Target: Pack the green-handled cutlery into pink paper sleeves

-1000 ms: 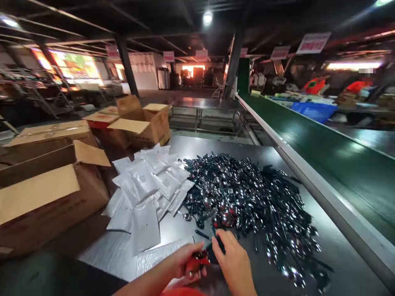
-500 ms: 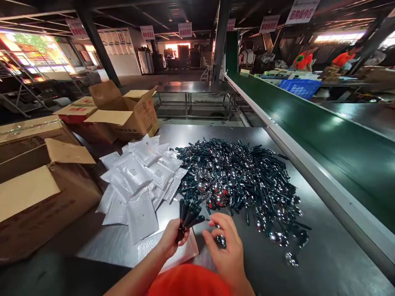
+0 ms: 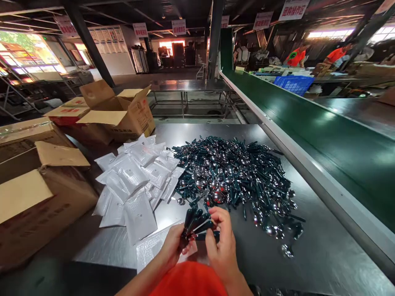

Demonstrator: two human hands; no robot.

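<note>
My left hand [image 3: 174, 244] is closed around a bundle of spoons [image 3: 191, 218], their dark green handles fanning upward; the bowls are hidden in the palm. My right hand [image 3: 224, 246] is at the bundle's right side, with thumb and fingers closed on a dark spoon handle [image 3: 206, 236]. Beyond both hands lies a large heap of loose spoons [image 3: 228, 168] with shiny metal bowls and dark handles. Beneath my left hand a white padded envelope [image 3: 145, 253] lies flat on the metal table [image 3: 265, 263].
A pile of white padded envelopes [image 3: 132, 176] lies left of the heap. Open cardboard boxes [image 3: 61, 201] stand along the left side. A green conveyor belt [image 3: 296, 123] runs along the right. Two people in orange [image 3: 298, 57] are at the far right, near a blue basket [image 3: 293, 85].
My right hand has moved left with a spoon, up against the bundle in my left hand. The view has shifted slightly, so the surroundings appear further left.
</note>
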